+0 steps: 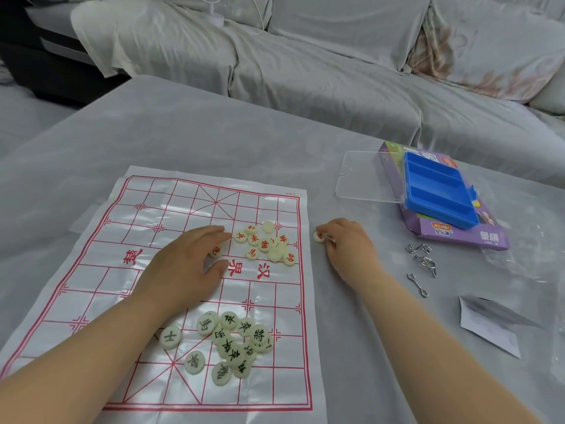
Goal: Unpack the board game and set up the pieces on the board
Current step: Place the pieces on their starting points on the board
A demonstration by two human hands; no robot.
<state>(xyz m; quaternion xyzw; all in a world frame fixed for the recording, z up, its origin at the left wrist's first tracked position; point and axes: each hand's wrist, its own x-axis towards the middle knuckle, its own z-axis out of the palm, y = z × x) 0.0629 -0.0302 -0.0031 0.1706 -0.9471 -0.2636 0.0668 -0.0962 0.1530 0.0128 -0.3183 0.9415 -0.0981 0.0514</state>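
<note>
A white plastic board sheet [171, 209] with a red grid lies flat on the table. A heap of cream discs with red characters [269, 244] sits near its right edge at mid-board. A second heap with black characters [232, 341] lies near the front. My left hand [186, 264] rests on the board with fingers stretched toward the red heap, and a red-marked disc [216, 251] lies under its fingers. My right hand [345, 240] is just off the board's right edge, and its fingers pinch cream discs [319, 236].
An empty blue tray [437, 191] sits on a purple box [464, 237] at the right, with a clear lid [367, 175] beside it. Metal wire puzzles [423, 261], a folded paper [489, 325] and a clear bag lie near the right arm. A covered sofa stands behind the table.
</note>
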